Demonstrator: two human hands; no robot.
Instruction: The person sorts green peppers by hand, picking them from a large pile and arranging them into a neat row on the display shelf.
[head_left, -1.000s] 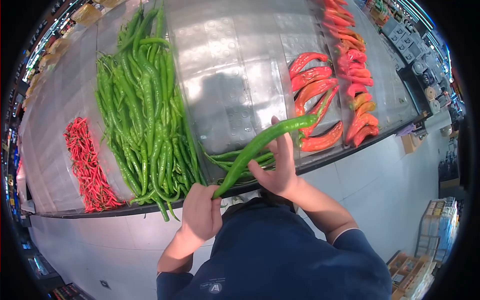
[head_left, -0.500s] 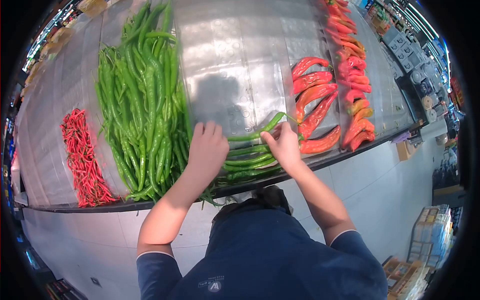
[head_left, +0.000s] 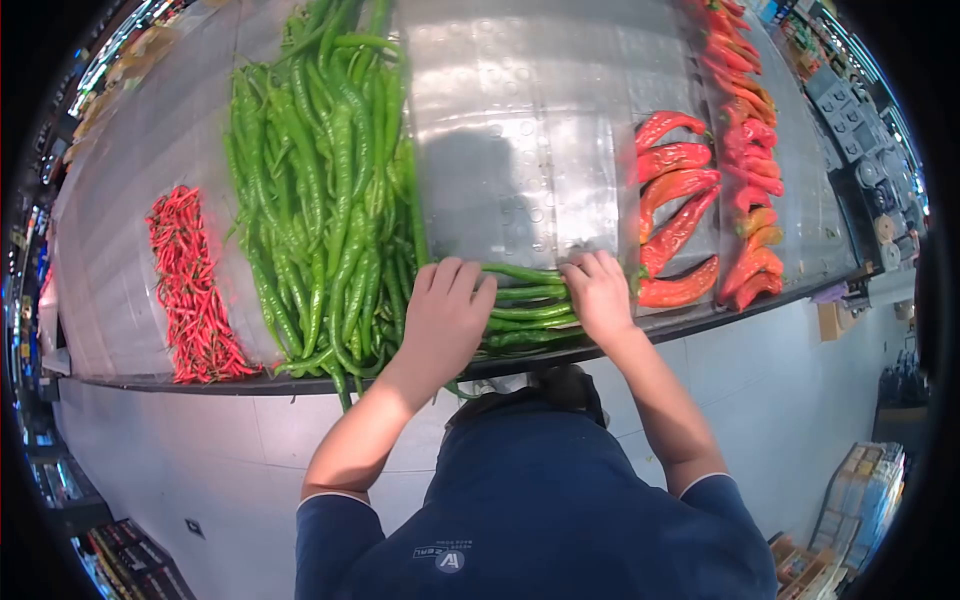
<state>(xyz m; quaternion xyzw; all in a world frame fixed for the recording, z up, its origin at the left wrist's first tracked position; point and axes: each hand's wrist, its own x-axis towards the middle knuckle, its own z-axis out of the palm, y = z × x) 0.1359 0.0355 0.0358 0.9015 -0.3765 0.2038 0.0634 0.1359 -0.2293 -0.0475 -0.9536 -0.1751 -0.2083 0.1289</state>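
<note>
Several long green peppers (head_left: 532, 313) lie side by side, crosswise, near the front edge of the display surface. My left hand (head_left: 450, 310) rests over their left ends, fingers bent and close together on the topmost pepper. At the right ends of the same row, my right hand (head_left: 598, 292) has its fingers pressed together on the topmost pepper, which spans between both hands. The fingertips and pepper ends are partly hidden. Just left of my left hand is a large pile of long green peppers (head_left: 340, 190).
Small red chilies (head_left: 195, 290) are heaped at the left. Right of my right hand lie large red peppers (head_left: 675, 185), with another red column (head_left: 748, 150) farther right. The dark front edge (head_left: 700, 322) of the display surface runs before my body.
The topmost green pepper has come down from a raised, bent position and now lies straighter along the row. My right hand has lowered with it. The whole view has shifted.
</note>
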